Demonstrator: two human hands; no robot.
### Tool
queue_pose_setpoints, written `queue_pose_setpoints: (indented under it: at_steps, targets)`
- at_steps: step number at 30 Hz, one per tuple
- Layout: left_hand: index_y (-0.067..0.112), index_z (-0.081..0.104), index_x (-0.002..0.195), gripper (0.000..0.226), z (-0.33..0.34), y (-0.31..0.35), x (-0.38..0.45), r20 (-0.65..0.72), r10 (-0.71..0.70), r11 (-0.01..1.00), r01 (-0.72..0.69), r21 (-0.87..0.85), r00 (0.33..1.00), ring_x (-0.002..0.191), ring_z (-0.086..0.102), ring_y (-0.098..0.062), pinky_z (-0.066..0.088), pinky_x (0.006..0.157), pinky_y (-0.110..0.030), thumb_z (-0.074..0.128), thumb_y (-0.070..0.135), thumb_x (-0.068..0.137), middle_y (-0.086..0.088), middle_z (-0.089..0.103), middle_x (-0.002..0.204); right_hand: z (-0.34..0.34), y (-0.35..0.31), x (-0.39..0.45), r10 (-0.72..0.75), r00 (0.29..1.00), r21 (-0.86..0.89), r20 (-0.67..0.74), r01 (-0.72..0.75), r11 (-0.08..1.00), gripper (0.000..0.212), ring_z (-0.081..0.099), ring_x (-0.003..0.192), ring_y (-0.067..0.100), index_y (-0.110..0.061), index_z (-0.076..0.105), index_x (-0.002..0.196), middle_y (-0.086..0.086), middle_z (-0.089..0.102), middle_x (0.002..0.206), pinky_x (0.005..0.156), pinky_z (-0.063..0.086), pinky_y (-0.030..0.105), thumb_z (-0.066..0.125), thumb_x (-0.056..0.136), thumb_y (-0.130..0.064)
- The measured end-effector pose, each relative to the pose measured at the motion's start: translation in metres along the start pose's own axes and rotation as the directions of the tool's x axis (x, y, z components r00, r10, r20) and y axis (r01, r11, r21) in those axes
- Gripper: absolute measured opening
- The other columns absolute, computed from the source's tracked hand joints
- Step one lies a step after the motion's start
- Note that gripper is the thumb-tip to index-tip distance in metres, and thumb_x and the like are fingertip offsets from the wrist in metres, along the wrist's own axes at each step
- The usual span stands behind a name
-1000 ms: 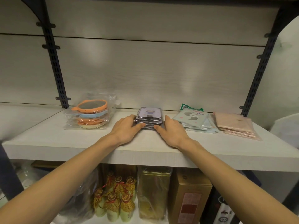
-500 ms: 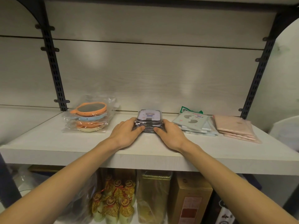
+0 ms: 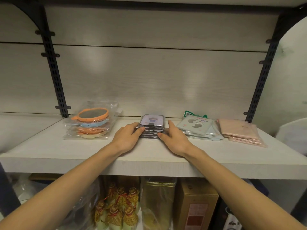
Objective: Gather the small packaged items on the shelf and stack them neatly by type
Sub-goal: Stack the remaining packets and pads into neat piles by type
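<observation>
A stack of small purple-topped packets [image 3: 152, 121] sits mid-shelf near the back wall. My left hand [image 3: 127, 136] presses against its left side, thumb at the front corner. My right hand [image 3: 174, 137] presses its right side, index finger reaching along the edge and thumb at the front. To the left lies a pile of bagged round orange and blue mirrors [image 3: 91, 123]. To the right are a stack of pale blue-green packets [image 3: 197, 126] and a stack of pink packets [image 3: 239, 131].
The white shelf [image 3: 49, 150] has black slotted uprights [image 3: 56, 80] at the back left and right. Below it stand yellow net-wrapped bottles [image 3: 116, 208], a gold tin [image 3: 157, 200] and a brown box [image 3: 197, 208].
Both hands have stayed pressed against the purple stack's sides. The view has tilted slightly, and the fingers have shifted only a little along the stack.
</observation>
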State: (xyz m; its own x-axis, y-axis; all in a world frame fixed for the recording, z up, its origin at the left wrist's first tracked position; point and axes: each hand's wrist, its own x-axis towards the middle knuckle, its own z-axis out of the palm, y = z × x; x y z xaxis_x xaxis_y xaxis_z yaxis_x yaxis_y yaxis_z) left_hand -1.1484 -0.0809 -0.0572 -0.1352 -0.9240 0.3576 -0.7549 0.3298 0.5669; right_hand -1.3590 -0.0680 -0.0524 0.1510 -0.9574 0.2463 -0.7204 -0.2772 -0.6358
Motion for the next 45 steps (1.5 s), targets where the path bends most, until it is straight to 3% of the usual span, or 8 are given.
queue_pose_setpoints:
  at_steps: [7, 22, 26, 29, 32, 36, 45]
  targets:
    - [0.027, 0.063, 0.133, 0.033, 0.0, -0.001, 0.001, -0.006, 0.014, 1.0, -0.014, 0.009, 1.0, 0.112, 0.063, -0.028, 0.048, 0.093, -0.04, 0.043, 0.035, 0.108, 0.001, 0.072, 0.123, 0.0, 0.001, 0.002, -0.056, 0.998, -0.096, -0.027, 0.053, 0.994, 0.045, 0.061, 0.12, 0.027, -0.028, 0.046, 0.146, -0.003, 0.064, 0.136, 0.099, 0.05, 0.042, 0.051, 0.101, -0.036]
    - [0.025, 0.06, 0.135, 0.036, -0.004, 0.008, -0.006, 0.035, 0.018, 0.999, -0.019, 0.034, 0.999, 0.114, 0.063, -0.025, 0.05, 0.091, -0.039, 0.042, 0.04, 0.107, 0.002, 0.071, 0.126, -0.001, 0.0, 0.0, -0.061, 0.998, -0.077, -0.034, 0.059, 0.995, 0.047, 0.058, 0.123, 0.025, -0.025, 0.043, 0.147, -0.003, 0.061, 0.14, 0.101, 0.049, 0.042, 0.053, 0.101, -0.03]
    - [0.012, 0.035, 0.154, 0.06, -0.004, 0.014, -0.009, 0.057, -0.025, 0.999, 0.023, 0.03, 0.998, 0.133, 0.052, -0.028, 0.042, 0.104, -0.039, 0.048, 0.043, 0.104, -0.005, 0.049, 0.153, -0.002, -0.002, -0.001, -0.101, 0.992, -0.086, -0.076, 0.094, 0.992, 0.057, 0.057, 0.124, 0.029, -0.025, 0.03, 0.15, -0.001, 0.057, 0.143, 0.097, 0.049, 0.042, 0.056, 0.1, -0.026]
    - [0.024, 0.015, 0.163, 0.068, -0.004, 0.013, -0.01, 0.056, 0.013, 1.0, -0.013, 0.007, 0.998, 0.142, 0.044, -0.028, 0.037, 0.112, -0.04, 0.049, 0.039, 0.105, -0.002, 0.037, 0.162, -0.001, -0.004, -0.002, -0.122, 0.991, -0.146, -0.06, 0.112, 0.983, 0.066, 0.057, 0.124, 0.031, -0.026, 0.018, 0.158, 0.002, 0.056, 0.144, 0.096, 0.05, 0.042, 0.052, 0.101, -0.026]
    - [0.029, 0.027, 0.16, 0.06, -0.004, 0.011, -0.009, 0.028, 0.097, 0.995, -0.098, 0.017, 0.995, 0.138, 0.048, -0.027, 0.04, 0.111, -0.039, 0.051, 0.027, 0.105, 0.0, 0.048, 0.155, 0.0, -0.003, 0.0, -0.128, 0.99, -0.206, -0.051, 0.115, 0.972, 0.062, 0.055, 0.126, 0.031, -0.022, 0.025, 0.158, 0.006, 0.056, 0.145, 0.101, 0.047, 0.041, 0.051, 0.102, -0.027]
    - [0.02, 0.048, 0.151, 0.05, -0.003, 0.012, -0.009, 0.021, 0.174, 0.983, -0.175, 0.059, 0.985, 0.135, 0.052, -0.027, 0.042, 0.111, -0.039, 0.056, 0.014, 0.102, -0.001, 0.051, 0.153, -0.001, -0.004, -0.001, -0.106, 0.993, -0.173, -0.057, 0.095, 0.98, 0.056, 0.053, 0.131, 0.029, -0.014, 0.036, 0.154, 0.008, 0.055, 0.147, 0.111, 0.041, 0.04, 0.053, 0.102, -0.024]
    - [0.015, 0.051, 0.148, 0.049, -0.006, 0.013, -0.01, -0.023, 0.17, 0.98, -0.166, 0.112, 0.985, 0.137, 0.05, -0.028, 0.04, 0.112, -0.037, 0.056, 0.008, 0.1, -0.004, 0.053, 0.152, 0.0, -0.014, 0.003, -0.106, 0.994, -0.2, -0.014, 0.101, 0.975, 0.055, 0.048, 0.134, 0.033, -0.007, 0.035, 0.153, 0.013, 0.052, 0.148, 0.109, 0.036, 0.034, 0.052, 0.101, -0.015]
